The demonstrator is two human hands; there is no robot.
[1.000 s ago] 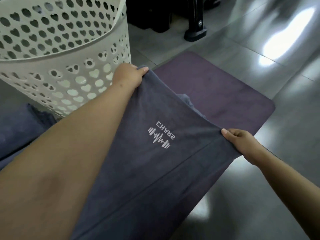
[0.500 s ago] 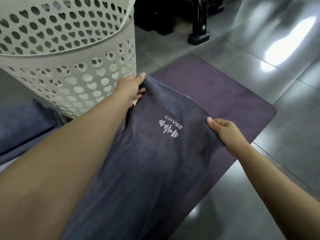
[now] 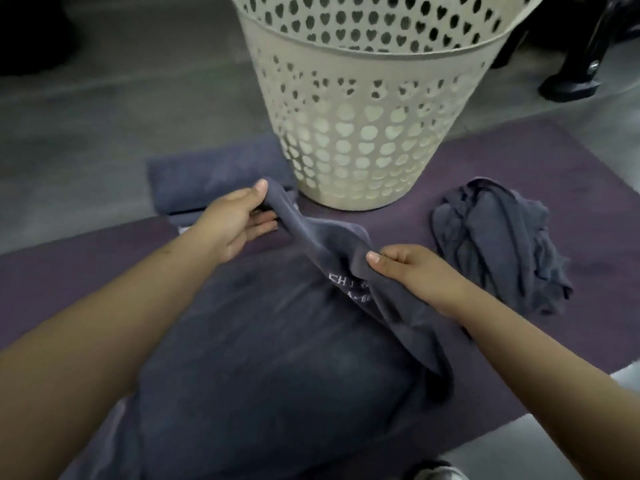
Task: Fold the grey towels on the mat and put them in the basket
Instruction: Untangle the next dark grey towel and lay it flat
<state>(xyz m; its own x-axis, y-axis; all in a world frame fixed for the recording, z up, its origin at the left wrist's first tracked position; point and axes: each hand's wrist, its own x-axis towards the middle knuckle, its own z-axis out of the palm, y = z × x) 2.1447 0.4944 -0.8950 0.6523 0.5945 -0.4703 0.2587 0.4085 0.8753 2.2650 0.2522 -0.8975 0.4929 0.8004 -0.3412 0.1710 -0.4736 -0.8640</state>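
Both hands pinch the far edge of a grey towel (image 3: 277, 341) spread mid-frame on the purple mat (image 3: 519, 174): left hand (image 3: 235, 223) and right hand (image 3: 408, 268), fingers closed on cloth. Basket (image 3: 367, 109) top centre; crumpled towel (image 3: 502, 244) at right, folded towel (image 3: 214, 178) left of basket.

Head view. Your left hand (image 3: 232, 226) and right hand (image 3: 408, 268) each pinch the raised far edge of a grey towel (image 3: 277, 341), which sags between them; the rest of the towel lies spread over the purple mat (image 3: 554, 168) toward 6 o'clock. Pale lettering, partly creased, shows just below your right thumb. A cream perforated basket (image 3: 363, 116) stands upright at 12 o'clock, its base on the mat. A folded grey towel (image 3: 214, 181) lies at 10 o'clock, touching the basket's base. A crumpled grey towel (image 3: 502, 244) sits at 3 o'clock, just beside your right hand.
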